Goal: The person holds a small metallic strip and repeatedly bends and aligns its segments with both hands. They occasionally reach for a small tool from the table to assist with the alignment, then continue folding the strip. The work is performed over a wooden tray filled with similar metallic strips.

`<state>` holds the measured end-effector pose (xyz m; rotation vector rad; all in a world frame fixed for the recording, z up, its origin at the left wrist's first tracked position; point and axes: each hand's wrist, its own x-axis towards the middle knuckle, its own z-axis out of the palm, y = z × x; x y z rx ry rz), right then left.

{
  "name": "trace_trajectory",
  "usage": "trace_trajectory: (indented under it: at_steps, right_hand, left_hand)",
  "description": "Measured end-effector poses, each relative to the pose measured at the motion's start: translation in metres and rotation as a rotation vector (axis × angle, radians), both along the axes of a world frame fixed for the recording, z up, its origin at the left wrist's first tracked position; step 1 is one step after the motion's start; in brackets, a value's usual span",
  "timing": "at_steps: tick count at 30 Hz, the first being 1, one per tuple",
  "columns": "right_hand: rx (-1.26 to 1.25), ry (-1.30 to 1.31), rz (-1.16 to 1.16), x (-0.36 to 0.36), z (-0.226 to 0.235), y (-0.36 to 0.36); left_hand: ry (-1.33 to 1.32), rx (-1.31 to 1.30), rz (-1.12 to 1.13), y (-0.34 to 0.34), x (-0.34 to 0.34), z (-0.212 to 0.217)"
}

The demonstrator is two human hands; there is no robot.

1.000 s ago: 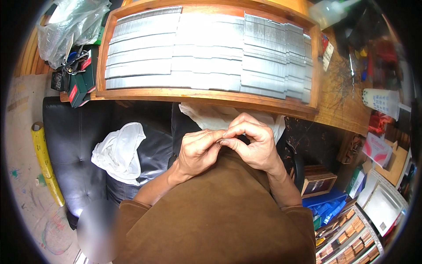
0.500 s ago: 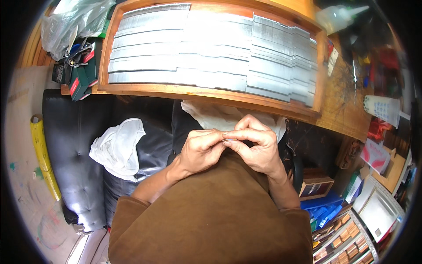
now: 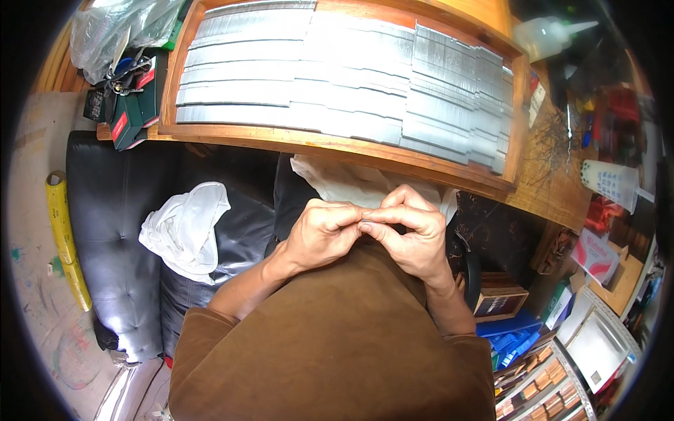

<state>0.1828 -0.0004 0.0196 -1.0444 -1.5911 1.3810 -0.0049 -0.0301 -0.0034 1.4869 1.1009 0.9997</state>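
Observation:
Close in front of my chest, both hands meet fingertip to fingertip. My left hand (image 3: 326, 231) is closed, thumb and forefinger pinched together. My right hand (image 3: 413, 231) pinches at the same spot from the other side. Between the fingertips only a tiny bluish sliver shows; what it belongs to is too small and too covered to name. Beyond the hands stands a wooden tray (image 3: 337, 144), filled with rows of overlapping thin silvery strips (image 3: 351, 77). A pale cloth (image 3: 344, 181) hangs just under the tray's near edge, behind my fingers.
A white cloth or bag (image 3: 188, 228) lies on the black padded seat (image 3: 116, 238) at left. Small dark green boxes (image 3: 130, 119) and a clear plastic bag (image 3: 119, 42) sit left of the tray. At right are a squeeze bottle (image 3: 547, 36), a plastic cup (image 3: 609, 184) and cartons (image 3: 595, 256).
The view has shifted slightly, so the tray and seat appear a little displaced. My hands keep the same pinch, with only a slight movement at the fingertips.

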Motion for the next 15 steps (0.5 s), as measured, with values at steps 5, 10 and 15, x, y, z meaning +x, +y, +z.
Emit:
trace_trajectory:
  at_steps: [5, 10, 15]
  right_hand:
    - [0.020, 0.005, -0.029, -0.0004, -0.0012, -0.0014]
    - [-0.005, 0.038, -0.029, 0.0003, -0.0024, -0.0010]
    - [0.016, 0.026, -0.022, 0.0025, -0.0033, -0.0001]
  left_hand:
    - [-0.001, -0.029, -0.020, 0.0003, -0.0013, 0.0009]
    - [-0.017, -0.006, -0.005, -0.0010, 0.0016, -0.0001]
    - [-0.017, -0.006, -0.002, -0.0011, 0.0020, 0.0014]
